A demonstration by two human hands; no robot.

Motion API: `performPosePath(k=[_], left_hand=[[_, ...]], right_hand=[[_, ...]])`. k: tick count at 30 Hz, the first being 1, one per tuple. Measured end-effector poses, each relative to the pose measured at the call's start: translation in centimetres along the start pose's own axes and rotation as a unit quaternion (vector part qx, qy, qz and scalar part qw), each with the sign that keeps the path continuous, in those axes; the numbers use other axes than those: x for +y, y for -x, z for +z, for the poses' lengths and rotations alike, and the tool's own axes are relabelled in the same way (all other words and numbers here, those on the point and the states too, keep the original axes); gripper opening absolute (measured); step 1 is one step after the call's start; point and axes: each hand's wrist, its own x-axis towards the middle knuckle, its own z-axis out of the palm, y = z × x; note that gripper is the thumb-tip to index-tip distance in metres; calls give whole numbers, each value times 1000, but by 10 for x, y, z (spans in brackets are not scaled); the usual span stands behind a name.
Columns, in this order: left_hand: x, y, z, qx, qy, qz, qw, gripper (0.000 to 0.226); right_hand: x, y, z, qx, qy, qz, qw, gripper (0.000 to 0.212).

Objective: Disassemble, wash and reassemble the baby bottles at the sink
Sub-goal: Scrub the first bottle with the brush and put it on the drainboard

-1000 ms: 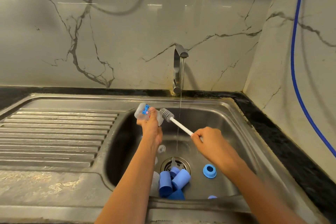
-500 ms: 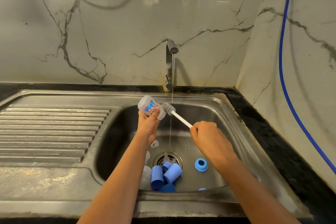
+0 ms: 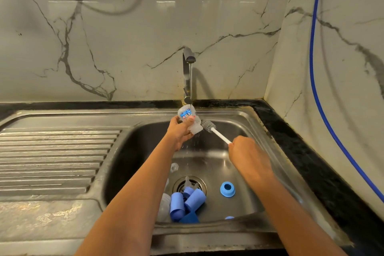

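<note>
A marble wall [image 3: 145, 37] backs a steel sink [image 3: 128, 151], its ribbed drainboard [image 3: 52, 156] left of both hands. The tap [image 3: 188, 56] runs above the left hand [image 3: 179, 131], whose fingers clasp a clear baby bottle [image 3: 190, 119] tilted under the stream, probably to rinse while scrubbing. The right hand [image 3: 247, 154] curls round a brush [image 3: 216, 132], bristles beside the bottle's mouth. Blue caps [image 3: 187, 201] and a ring [image 3: 227, 188] lie below the fingers.

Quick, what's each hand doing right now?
Left hand: holding the baby bottle.
Right hand: holding the bottle brush by its handle.
</note>
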Motion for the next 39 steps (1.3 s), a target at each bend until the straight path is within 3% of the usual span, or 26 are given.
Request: performPosePath(k=[3,6,10,17,22,31,39], left_hand=[[9,-12,9,19,25,14,999,68],[19,-19,13,49,137,-14,989,64],[20,-11,12,39,274,-92,956,49],[-5,0,0,50,398,-206,892,61],[-11,-1,-1,41,405,-217,887,61],[2,4,3,24,355,-198,913,58],[15,8,10,30,318,-174,931,55]], right_hand=[[3,-1,-3,0,-9,17,1000,25],[6,-1,-7,5,-1,23,1000,24],[7,0,-9,11,3,21,1000,23],[5,0,-7,17,16,23,999,24],[5,2,-12,11,13,28,999,25],[4,5,-18,21,15,20,999,24],[0,10,-26,100,13,-42,994,33]])
